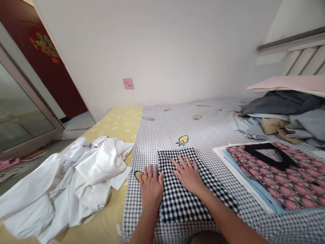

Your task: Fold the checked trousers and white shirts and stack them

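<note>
Nearest are two hands, both open, palms down, fingers spread, neither gripping. The left hand (151, 186) lies flat at the left edge of the checked cloth (182, 203), mostly on the sheet just beside it. The right hand (188, 174) rests on top of the cloth, fingers pointing far and left.

One black-and-white checked cloth noted, lying flat at the near middle of the checked sheet (162, 130). Its long axis appears to run near to far, the narrower-looking far end leaning left; the right forearm covers part of its near right side.

To the left, one heap of white fabric (91, 176) on the yellow sheet (119, 123); pieces cannot be counted. To the right, one folded stack, at least three layers: pink floral garment (276, 184) uppermost, light-blue and white beneath. Far right, one pile of grey and brown clothes (291, 115). Farthest, one pink note (128, 83) on the wall.
</note>
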The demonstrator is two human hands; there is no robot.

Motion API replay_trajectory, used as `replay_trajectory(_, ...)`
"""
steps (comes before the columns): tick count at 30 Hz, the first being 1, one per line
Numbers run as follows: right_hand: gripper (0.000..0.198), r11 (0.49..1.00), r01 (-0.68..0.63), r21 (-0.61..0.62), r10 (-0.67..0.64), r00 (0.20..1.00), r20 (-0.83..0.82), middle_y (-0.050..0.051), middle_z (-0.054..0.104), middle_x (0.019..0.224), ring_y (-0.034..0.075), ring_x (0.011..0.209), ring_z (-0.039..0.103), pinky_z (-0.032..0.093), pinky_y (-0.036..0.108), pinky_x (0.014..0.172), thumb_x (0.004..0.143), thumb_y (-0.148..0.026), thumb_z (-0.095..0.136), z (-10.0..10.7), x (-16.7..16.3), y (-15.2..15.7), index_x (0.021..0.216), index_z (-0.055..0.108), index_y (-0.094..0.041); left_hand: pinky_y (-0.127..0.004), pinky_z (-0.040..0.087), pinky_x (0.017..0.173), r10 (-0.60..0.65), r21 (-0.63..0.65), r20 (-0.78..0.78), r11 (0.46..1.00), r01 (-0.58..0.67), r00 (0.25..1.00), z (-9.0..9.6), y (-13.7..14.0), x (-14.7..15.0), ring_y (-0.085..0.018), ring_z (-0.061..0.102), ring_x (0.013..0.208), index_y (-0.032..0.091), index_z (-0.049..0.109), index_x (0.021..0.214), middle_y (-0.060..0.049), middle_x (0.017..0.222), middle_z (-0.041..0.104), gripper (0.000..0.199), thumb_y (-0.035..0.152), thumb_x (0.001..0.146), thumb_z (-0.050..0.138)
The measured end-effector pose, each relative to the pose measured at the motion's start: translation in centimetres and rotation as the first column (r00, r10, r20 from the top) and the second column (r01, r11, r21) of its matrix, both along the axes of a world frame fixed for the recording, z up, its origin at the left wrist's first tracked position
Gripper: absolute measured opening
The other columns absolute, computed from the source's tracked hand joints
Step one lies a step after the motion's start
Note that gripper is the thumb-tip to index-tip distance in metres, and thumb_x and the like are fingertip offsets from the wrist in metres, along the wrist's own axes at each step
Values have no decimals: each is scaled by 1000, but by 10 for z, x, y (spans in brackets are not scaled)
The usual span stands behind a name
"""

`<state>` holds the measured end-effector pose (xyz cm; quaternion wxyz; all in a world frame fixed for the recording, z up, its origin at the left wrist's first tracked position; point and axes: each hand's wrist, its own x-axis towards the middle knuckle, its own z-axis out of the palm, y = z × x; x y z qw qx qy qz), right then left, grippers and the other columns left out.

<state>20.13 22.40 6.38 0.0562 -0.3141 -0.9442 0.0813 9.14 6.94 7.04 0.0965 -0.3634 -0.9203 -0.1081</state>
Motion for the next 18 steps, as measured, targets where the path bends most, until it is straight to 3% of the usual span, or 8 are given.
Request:
replay_trajectory(7, 61, 984, -145, 107, 148, 989, -23, -5, 17, 169, 30, 156, 8, 4, 65, 122, 101, -64, 11, 2, -9, -2, 158, 24, -46, -61, 30, 121, -9, 72, -35, 997, 12, 999, -2, -1, 2, -34, 35, 149, 24, 47, 148, -7, 157, 45, 54, 46, 102, 29)
replay_trajectory(14, 57, 993, -111, -44, 111, 994, 12, -7, 17, 170, 35, 156, 6, 1, 69, 119, 101, -64, 16, 19, -60, 7, 155, 30, -51, -63, 29, 121, -17, 110, -18, 994, 19, 1000, -6, 0, 0, -35, 36, 148, 21, 50, 146, -8, 155, 48, 54, 45, 103, 29)
replay_trajectory(18, 55, 989, -70, -129, 74, 997, 29, -6, 20, 169, 40, 155, 9, -1, 72, 116, 100, -65, 21, 21, -90, 14, 150, 39, -52, -63, 32, 119, -7, 138, 0, 990, 7, 1000, -4, 2, -2, -34, 40, 146, 23, 40, 151, -9, 154, 50, 54, 45, 102, 32)
